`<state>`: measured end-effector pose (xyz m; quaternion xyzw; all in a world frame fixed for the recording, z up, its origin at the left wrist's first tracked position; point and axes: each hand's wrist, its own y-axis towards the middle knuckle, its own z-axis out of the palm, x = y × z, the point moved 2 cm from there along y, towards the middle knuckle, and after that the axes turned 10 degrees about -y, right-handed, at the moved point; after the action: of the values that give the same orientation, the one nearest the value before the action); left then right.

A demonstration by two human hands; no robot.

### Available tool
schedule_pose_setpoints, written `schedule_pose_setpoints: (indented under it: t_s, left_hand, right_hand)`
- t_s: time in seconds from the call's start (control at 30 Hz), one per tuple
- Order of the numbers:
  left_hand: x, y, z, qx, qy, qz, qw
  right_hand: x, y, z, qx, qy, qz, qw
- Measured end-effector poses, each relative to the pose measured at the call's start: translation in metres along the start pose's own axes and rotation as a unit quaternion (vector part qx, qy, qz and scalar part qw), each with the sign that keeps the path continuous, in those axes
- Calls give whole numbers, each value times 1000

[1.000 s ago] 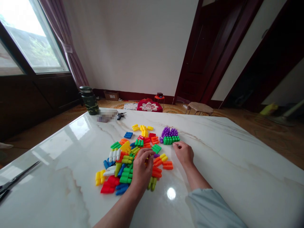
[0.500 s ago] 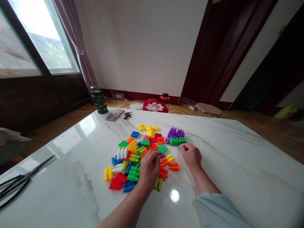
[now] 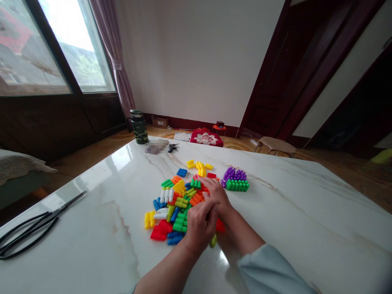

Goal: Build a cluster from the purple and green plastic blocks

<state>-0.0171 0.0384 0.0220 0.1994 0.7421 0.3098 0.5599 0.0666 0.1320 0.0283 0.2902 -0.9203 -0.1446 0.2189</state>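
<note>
A heap of colourful plastic blocks (image 3: 171, 202) lies in the middle of the white marble table (image 3: 290, 212). My left hand (image 3: 200, 223) rests on the heap's right side with its fingers curled. What they hold is hidden. My right hand (image 3: 217, 195) reaches left across the heap, just beyond my left hand and touching it. Its fingers are stretched out over orange and red blocks. A joined slab of purple and green blocks (image 3: 235, 180) sits just right of my right hand.
Black scissors (image 3: 33, 226) lie near the table's left edge. At the far edge stand a camouflage bottle (image 3: 139, 126), a blurred flat object (image 3: 156, 146) and keys (image 3: 173, 146). Beyond the table are a red cushion (image 3: 206, 138) and a low stool (image 3: 277, 143).
My right hand moved left from beside the purple and green slab into the heap, meeting my left hand. The camera view swung left.
</note>
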Motion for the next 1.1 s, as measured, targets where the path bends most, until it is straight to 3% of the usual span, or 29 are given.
schedule_pose_setpoints:
  t_s: [0.1, 0.2, 0.33, 0.43, 0.5, 0.6, 0.67, 0.73, 0.8, 0.9, 0.93, 1.0, 1.1]
  left_hand:
    - [-1, 0, 0, 3, -7, 2, 1000]
    - [-3, 1, 0, 5, -28, 3, 1000]
    - [-3, 2, 0, 4, -51, -10, 999]
    - [0, 2, 1, -20, -68, -29, 997]
    - [3, 3, 2, -47, -78, -53, 994]
    - [7, 3, 3, -114, -105, -104, 982]
    - [11, 2, 3, -158, -128, -135, 970]
    - [14, 2, 1, -168, -142, -155, 963]
    - [17, 3, 0, -158, -127, -150, 968]
    - [18, 6, -3, -128, -67, -97, 985]
    - [18, 8, -4, -115, -49, -80, 989]
    - [18, 9, -3, -88, -27, -65, 994]
    - [19, 9, -2, -76, -19, -69, 995]
  right_hand:
    - [12, 20, 12, 76, -76, -17, 994]
    - [18, 29, 16, 93, -124, -34, 987]
    - [14, 27, 15, 31, -94, 7, 995]
    - [2, 18, 10, -56, 70, 107, 990]
    - [-2, 8, 5, -102, 241, 171, 950]
    - [5, -12, -5, -133, 476, 231, 838]
    - [15, -26, -10, -118, 576, 243, 771]
    - [23, -38, -13, -84, 615, 234, 748]
    - [23, -47, -15, -57, 579, 210, 786]
    - [12, -52, -22, -81, 414, 154, 893]
    - [8, -52, -24, -99, 359, 137, 918]
    - [4, -52, -29, -123, 290, 109, 943]
    - [-2, -50, -33, -132, 260, 97, 952]
